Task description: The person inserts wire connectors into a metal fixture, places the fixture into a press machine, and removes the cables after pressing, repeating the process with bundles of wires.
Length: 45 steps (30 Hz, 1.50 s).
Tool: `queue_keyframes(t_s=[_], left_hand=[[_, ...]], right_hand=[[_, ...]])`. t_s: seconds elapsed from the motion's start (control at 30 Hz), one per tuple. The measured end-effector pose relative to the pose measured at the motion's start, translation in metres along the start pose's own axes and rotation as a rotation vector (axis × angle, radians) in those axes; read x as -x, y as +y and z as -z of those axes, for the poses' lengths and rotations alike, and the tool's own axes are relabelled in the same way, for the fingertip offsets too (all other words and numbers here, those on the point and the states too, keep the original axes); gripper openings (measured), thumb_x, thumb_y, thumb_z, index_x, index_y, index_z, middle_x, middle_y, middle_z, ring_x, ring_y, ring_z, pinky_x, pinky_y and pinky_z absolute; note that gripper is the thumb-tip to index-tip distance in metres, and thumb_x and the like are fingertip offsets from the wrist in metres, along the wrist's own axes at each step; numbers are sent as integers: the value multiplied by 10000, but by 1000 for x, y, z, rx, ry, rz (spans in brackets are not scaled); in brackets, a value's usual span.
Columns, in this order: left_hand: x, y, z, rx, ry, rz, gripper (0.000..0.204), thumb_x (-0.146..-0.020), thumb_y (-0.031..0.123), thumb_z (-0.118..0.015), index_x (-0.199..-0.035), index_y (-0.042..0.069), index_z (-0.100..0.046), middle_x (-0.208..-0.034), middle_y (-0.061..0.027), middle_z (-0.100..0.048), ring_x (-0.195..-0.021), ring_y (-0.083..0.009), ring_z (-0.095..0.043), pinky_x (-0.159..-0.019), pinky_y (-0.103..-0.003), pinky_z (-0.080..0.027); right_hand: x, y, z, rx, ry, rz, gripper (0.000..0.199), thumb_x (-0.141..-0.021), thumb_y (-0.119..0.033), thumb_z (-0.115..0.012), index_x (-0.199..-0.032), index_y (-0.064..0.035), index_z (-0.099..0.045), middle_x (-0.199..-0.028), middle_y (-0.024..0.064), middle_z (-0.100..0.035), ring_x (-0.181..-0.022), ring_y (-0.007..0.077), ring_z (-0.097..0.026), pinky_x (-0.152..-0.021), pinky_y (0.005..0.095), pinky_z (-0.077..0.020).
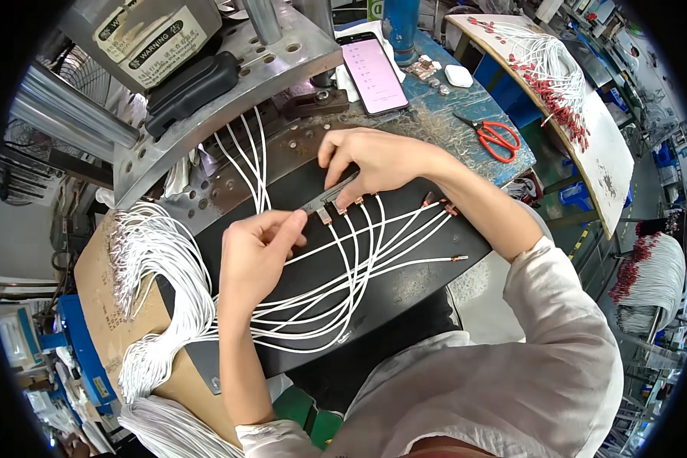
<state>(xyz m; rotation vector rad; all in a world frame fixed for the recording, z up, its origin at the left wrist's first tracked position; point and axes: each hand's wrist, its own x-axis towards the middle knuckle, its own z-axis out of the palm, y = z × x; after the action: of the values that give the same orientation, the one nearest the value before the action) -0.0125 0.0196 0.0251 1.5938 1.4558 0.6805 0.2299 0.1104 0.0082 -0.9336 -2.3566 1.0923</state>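
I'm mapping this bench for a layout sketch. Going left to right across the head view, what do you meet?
Bundle of white wires → left hand → right hand → red-handled scissors → tilted board of red-tipped wires → second bundle of red-tipped wires.

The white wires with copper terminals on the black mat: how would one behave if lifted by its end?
Probably floppy: the white wires lie in loose curves across the black mat. Likely light, being thin, with only a small copper terminal at the tip. They may snag, since the strands cross one another below the left hand and right hand.
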Motion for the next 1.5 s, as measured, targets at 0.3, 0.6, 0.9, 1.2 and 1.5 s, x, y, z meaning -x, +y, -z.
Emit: queue_keyframes(t_s=[0.3, 0.6, 0.9, 1.2, 1.5], left_hand=[[-93, -24, 17, -974, 600, -532, 268, -904, 260, -685, -1024, 21, -697, -1057, -187, -659, -919, -409, -654, -725, -476, -557], [-105, -21, 5, -761, 493, -516, 281, -939, 276, -637, -910, 0, -686, -810, -205, -677, -771, -399, -666, -733, -485, -541], [-10, 9, 17, -346, 466, -499, 173, -837, 119, -656, -732, -15, -625, -676, -168, -618, -630, -336, -593, -603, -405, -455], [79, -100, 173, -322, 920, -28, 352, -1014, 243, -546, -1177, -59, -621, -1140, -207, -649, -1105, -325, -599, -964, -414, -433], [99, -17, 12, -669, 436, -449, 278, -827, 131, -742, -1084, 41, -686, -1237, -102, -620, -1197, -321, -545, -1010, -432, -395]], right_hand=[[-138, 9, 29, -638, 479, -158, 155, -925, -95, -604, -1051, -31, -667, -869, 128, -700, -848, 288, -669, -780, 408, -544], [-177, 97, 25, 604, 719, 483, 238, -903, -158, -608, -1123, -70, -628, -983, 126, -683, -886, 299, -643, -787, 397, -526], [-101, 27, -2, 615, 543, 185, 188, -881, -152, -658, -1007, -13, -650, -1073, 169, -671, -995, 373, -640, -818, 467, -512], [-25, 20, 1, 746, 412, 158, 111, -889, -128, -650, -912, -22, -671, -946, 155, -643, -918, 372, -630, -816, 464, -497], [38, -68, 59, -3, -441, -146, 137, -875, -114, -702, -960, -12, -671, -863, 113, -668, -868, 304, -652, -759, 390, -493]])
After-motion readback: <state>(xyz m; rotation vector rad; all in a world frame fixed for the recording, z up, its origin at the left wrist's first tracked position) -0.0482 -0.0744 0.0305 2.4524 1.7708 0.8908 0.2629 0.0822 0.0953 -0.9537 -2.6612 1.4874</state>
